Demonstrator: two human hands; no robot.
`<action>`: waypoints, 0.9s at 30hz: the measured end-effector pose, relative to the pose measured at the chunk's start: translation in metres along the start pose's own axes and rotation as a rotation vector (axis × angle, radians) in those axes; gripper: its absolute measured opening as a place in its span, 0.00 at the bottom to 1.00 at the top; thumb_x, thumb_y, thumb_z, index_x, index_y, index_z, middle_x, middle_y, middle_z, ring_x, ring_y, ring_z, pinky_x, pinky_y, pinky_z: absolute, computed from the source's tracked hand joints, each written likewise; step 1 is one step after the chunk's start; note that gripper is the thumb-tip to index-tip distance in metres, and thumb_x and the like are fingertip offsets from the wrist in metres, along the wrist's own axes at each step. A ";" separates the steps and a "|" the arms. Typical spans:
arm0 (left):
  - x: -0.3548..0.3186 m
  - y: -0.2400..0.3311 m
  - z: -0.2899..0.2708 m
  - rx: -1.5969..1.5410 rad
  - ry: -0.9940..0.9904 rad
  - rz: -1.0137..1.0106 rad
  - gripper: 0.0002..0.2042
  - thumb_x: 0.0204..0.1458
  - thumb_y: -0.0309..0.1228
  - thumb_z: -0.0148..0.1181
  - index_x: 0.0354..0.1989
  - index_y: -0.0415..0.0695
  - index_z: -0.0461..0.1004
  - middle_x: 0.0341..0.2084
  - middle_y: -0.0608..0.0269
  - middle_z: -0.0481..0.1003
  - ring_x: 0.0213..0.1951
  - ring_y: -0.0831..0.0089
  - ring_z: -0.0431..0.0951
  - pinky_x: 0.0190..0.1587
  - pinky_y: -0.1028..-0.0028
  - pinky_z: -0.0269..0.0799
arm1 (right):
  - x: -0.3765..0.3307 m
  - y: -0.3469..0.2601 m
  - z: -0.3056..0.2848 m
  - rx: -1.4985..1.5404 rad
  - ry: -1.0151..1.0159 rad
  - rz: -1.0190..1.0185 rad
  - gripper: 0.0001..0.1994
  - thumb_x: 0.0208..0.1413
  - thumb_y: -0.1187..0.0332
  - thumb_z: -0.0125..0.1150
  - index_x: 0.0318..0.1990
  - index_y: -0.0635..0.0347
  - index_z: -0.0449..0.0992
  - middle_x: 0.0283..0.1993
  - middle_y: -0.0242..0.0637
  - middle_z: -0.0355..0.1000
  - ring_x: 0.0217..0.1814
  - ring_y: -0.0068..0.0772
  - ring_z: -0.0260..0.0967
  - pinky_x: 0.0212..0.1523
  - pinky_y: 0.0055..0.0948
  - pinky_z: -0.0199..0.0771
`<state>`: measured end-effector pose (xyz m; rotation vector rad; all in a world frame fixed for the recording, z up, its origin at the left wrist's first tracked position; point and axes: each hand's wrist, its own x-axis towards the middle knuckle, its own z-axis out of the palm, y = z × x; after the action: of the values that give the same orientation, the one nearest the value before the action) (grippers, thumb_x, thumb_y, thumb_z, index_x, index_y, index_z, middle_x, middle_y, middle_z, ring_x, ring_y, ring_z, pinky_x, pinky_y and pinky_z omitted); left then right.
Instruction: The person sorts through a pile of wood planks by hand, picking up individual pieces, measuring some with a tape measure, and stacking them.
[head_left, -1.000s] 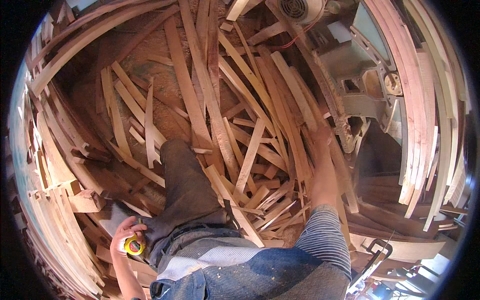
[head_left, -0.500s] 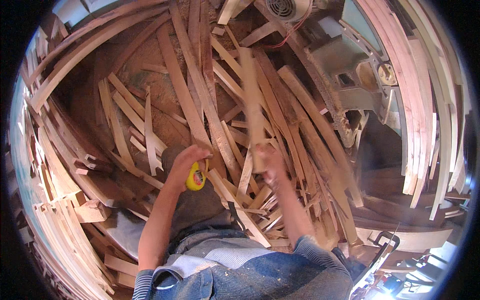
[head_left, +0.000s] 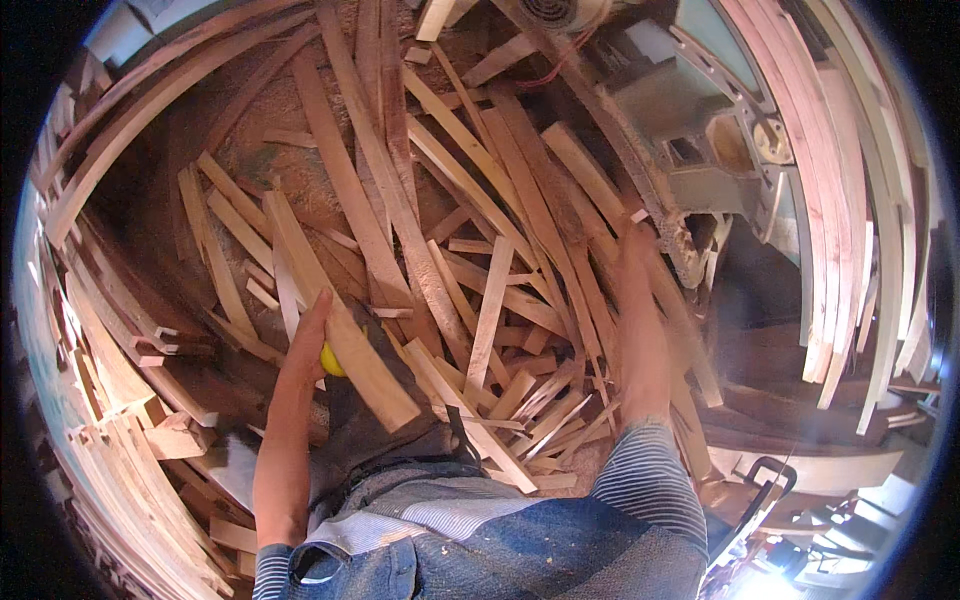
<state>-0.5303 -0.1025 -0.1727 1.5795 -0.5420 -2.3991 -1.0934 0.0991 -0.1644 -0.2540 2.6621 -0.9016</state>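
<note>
Your left hand grips a short flat board by its edge, a yellow tape measure tucked behind it. Loose wood offcuts heaped across the floor between. Your right hand reaches into long strips; fingers blurred, grip unclear.

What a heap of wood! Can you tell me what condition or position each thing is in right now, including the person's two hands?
Left hand: gripping a yellow object and a wooden slat.
Wooden slat: held tilted over the pile.
Right hand: stretched forward into the strips; grip unclear.
Wood strips: lying loose and crisscrossed.
Machine: standing beside the pile, dusty.
</note>
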 end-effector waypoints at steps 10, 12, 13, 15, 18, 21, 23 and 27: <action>-0.035 0.012 -0.049 0.119 0.218 0.040 0.32 0.64 0.60 0.50 0.51 0.36 0.73 0.38 0.58 0.78 0.39 0.68 0.79 0.42 0.66 0.76 | 0.135 0.075 -0.041 -0.800 -0.021 -0.249 0.28 0.59 0.49 0.63 0.52 0.69 0.76 0.31 0.40 0.74 0.31 0.35 0.70 0.34 0.36 0.69; -0.051 0.020 -0.045 0.255 0.354 0.113 0.35 0.64 0.61 0.49 0.54 0.34 0.72 0.39 0.57 0.78 0.40 0.67 0.79 0.43 0.66 0.75 | 0.117 0.058 -0.017 -0.797 0.056 -0.245 0.23 0.62 0.55 0.63 0.49 0.70 0.74 0.23 0.38 0.72 0.19 0.34 0.68 0.22 0.34 0.69; -0.049 0.012 -0.058 0.193 0.364 0.105 0.35 0.64 0.61 0.48 0.55 0.34 0.72 0.39 0.57 0.78 0.40 0.66 0.79 0.43 0.66 0.75 | 0.100 0.042 -0.002 -0.582 0.088 -0.101 0.22 0.62 0.54 0.62 0.48 0.70 0.75 0.23 0.38 0.72 0.19 0.34 0.68 0.22 0.34 0.69; -0.028 -0.008 -0.084 0.074 0.326 0.092 0.36 0.63 0.62 0.47 0.57 0.33 0.71 0.40 0.57 0.78 0.39 0.66 0.79 0.44 0.65 0.75 | 0.070 0.026 -0.005 -0.249 -0.007 0.075 0.21 0.63 0.53 0.60 0.42 0.69 0.76 0.24 0.38 0.73 0.21 0.34 0.70 0.22 0.32 0.71; -0.027 -0.005 -0.074 -0.005 0.280 0.114 0.38 0.63 0.63 0.46 0.58 0.34 0.69 0.41 0.57 0.77 0.38 0.67 0.79 0.42 0.66 0.75 | -0.001 0.039 -0.021 0.292 -0.302 0.194 0.19 0.60 0.54 0.62 0.34 0.66 0.77 0.27 0.37 0.75 0.27 0.33 0.73 0.27 0.31 0.74; -0.030 -0.010 -0.068 0.003 0.240 0.131 0.37 0.63 0.63 0.47 0.57 0.34 0.70 0.41 0.57 0.78 0.38 0.68 0.79 0.41 0.68 0.76 | -0.166 -0.024 0.011 0.508 -0.621 0.259 0.16 0.52 0.64 0.66 0.44 0.64 0.74 0.34 0.39 0.77 0.32 0.33 0.76 0.35 0.33 0.79; -0.023 -0.014 -0.071 0.026 0.171 0.157 0.34 0.63 0.61 0.50 0.52 0.36 0.73 0.38 0.59 0.79 0.37 0.70 0.79 0.41 0.69 0.76 | -0.235 0.000 0.022 0.738 -0.840 0.418 0.26 0.46 0.71 0.66 0.55 0.64 0.70 0.44 0.44 0.78 0.42 0.40 0.78 0.47 0.38 0.82; -0.042 -0.015 -0.053 -0.010 0.097 0.265 0.26 0.61 0.52 0.60 0.48 0.36 0.75 0.38 0.60 0.79 0.38 0.71 0.79 0.43 0.70 0.75 | -0.310 -0.012 0.080 1.306 -0.926 0.542 0.32 0.48 0.74 0.64 0.64 0.66 0.65 0.53 0.49 0.74 0.50 0.45 0.75 0.49 0.40 0.81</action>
<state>-0.4651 -0.0831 -0.1627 1.5060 -0.6726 -2.1165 -0.7750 0.1273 -0.1419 0.2935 0.9033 -1.5512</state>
